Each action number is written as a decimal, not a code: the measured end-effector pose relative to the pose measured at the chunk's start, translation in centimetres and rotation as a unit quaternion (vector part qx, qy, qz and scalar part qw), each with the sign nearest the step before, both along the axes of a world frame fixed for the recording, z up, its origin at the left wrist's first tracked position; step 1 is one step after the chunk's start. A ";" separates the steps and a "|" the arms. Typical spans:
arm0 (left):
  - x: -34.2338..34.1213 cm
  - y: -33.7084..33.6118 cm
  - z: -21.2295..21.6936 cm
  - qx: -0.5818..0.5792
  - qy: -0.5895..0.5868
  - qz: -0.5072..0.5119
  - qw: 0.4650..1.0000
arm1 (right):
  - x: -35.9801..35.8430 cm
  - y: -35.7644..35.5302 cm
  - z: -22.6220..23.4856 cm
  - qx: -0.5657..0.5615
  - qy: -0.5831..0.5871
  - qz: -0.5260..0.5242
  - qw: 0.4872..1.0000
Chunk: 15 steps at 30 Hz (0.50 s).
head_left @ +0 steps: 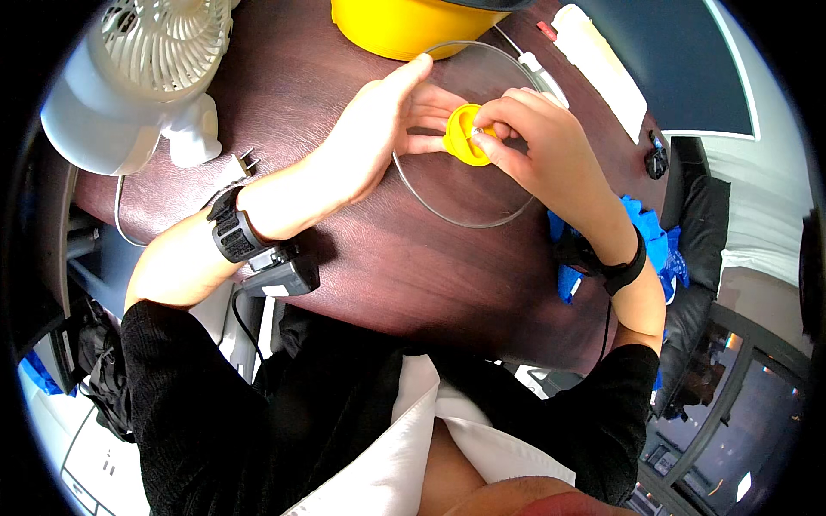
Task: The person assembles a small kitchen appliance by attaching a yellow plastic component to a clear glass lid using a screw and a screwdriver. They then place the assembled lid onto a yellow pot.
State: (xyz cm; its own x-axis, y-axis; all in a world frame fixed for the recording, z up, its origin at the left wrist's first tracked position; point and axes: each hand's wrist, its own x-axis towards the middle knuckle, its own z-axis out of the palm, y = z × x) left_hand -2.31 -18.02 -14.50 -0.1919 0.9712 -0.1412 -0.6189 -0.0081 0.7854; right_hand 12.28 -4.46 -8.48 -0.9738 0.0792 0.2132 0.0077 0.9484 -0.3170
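A clear round glass lid [430, 193] is held up above the brown table, with a round yellow knob [467, 155] at its middle. My left hand [387, 120] grips the lid from the left: the thumb lies at the rim and the fingers reach behind the glass toward the knob. At the knob's centre, my right hand [533, 138] pinches with thumb and forefinger. A small silvery spot shows at those fingertips, too small to name. Just beyond the lid stands a yellow pot [387, 30] with a dark top, partly cut off by the picture's edge.
A white fan [163, 86] stands at the far left, a plug [237, 168] beside it. Right of the lid are a white cable connector [542, 77], a pale flat piece [602, 69] and a small black item [656, 159]. Blue cloth [650, 232] lies by my right wrist.
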 end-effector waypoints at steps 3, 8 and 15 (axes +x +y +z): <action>0.1 0.0 0.0 -0.005 -0.006 0.005 1.000 | -0.3 -0.2 0.6 0.056 0.001 0.013 0.998; 0.2 -0.1 0.2 -0.016 0.014 0.014 1.000 | -0.2 -0.4 0.7 0.060 0.003 0.006 0.998; -0.1 -0.2 -0.2 0.003 0.012 0.000 1.000 | -0.2 -0.4 0.7 0.039 0.004 0.008 0.999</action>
